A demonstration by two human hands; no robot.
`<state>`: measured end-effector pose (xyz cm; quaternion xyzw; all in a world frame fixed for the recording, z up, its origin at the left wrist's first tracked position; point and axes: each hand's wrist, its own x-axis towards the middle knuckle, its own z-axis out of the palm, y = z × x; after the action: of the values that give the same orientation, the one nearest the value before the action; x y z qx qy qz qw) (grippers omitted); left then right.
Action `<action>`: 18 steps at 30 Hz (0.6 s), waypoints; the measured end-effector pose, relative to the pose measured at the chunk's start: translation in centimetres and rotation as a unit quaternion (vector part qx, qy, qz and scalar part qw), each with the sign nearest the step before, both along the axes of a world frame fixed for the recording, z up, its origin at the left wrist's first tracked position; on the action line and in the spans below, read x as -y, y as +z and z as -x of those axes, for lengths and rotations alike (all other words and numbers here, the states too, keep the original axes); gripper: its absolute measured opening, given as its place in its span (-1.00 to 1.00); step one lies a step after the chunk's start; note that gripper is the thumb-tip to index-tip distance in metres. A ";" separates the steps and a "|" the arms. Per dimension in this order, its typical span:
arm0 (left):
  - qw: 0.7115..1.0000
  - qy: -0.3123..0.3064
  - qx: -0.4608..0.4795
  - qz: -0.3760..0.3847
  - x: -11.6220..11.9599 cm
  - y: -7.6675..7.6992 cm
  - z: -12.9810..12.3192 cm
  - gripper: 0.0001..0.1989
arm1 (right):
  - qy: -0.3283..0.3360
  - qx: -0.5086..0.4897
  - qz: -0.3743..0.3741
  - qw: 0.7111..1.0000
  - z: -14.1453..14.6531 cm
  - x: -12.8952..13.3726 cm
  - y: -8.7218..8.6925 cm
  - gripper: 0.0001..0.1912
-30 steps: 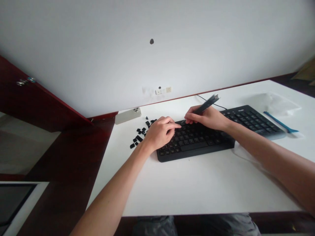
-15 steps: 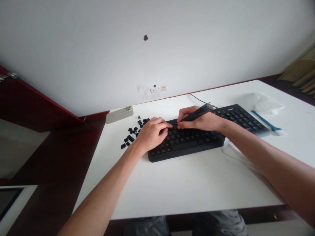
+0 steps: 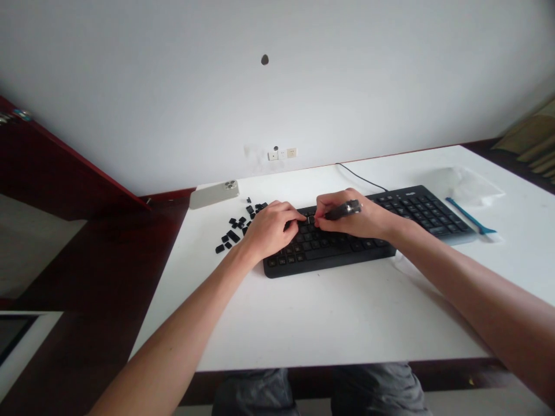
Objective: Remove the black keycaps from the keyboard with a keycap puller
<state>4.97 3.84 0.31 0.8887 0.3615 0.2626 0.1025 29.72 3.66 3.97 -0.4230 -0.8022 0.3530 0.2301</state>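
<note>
A black computer keyboard (image 3: pixel 329 249) lies on the white desk (image 3: pixel 303 323), and both my hands are over its upper left keys. My right hand (image 3: pixel 351 216) is shut on a dark pen-shaped tool (image 3: pixel 344 210), with its fingertips at a small pale gap among the keys (image 3: pixel 309 219). My left hand (image 3: pixel 271 228) rests curled on the keys, its index finger reaching toward that same gap and holding nothing I can see. Several loose black keycaps (image 3: pixel 232 236) lie on the desk to the left of the keyboard.
A pale smartphone (image 3: pixel 214 195) lies at the desk's back left. A blue pry tool (image 3: pixel 470 216) and a clear plastic bag (image 3: pixel 459 185) are at the right. A black cable (image 3: pixel 359 179) runs behind the keyboard. The desk's left edge borders a dark wooden surface.
The tool in my right hand has tilted down to a flatter angle, and my right fingertips have closed in on the gap. The whole view has shifted slightly.
</note>
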 end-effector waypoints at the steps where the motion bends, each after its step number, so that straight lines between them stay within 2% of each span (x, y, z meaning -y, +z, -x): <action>1: 1.000 0.001 0.001 0.000 0.0 0.0 0.0 -0.72 | -0.015 -0.001 0.005 1.000 0.1 0.0 -0.2 -0.88; 7: 1.000 0.005 -0.006 0.002 0.1 0.2 -0.1 -0.74 | -0.027 0.010 -0.032 0.999 0.9 0.4 -0.4 -0.87; 11: 1.000 0.008 -0.013 0.003 0.2 0.2 -0.2 -0.73 | -0.029 0.015 -0.045 0.998 1.1 0.7 -0.5 -0.68; 13: 1.000 0.011 -0.016 0.003 0.2 0.2 -0.3 -0.74 | -0.030 0.018 -0.039 0.999 1.3 0.7 -0.7 -0.64; 18: 1.000 0.006 -0.003 0.001 0.2 0.1 -0.3 -0.80 | -0.040 -0.023 0.007 0.999 1.6 0.7 -0.9 -0.70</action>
<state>5.26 3.59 0.45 0.8874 0.3670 0.2604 0.1007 28.13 3.00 3.08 -0.4481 -0.7765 0.3588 0.2598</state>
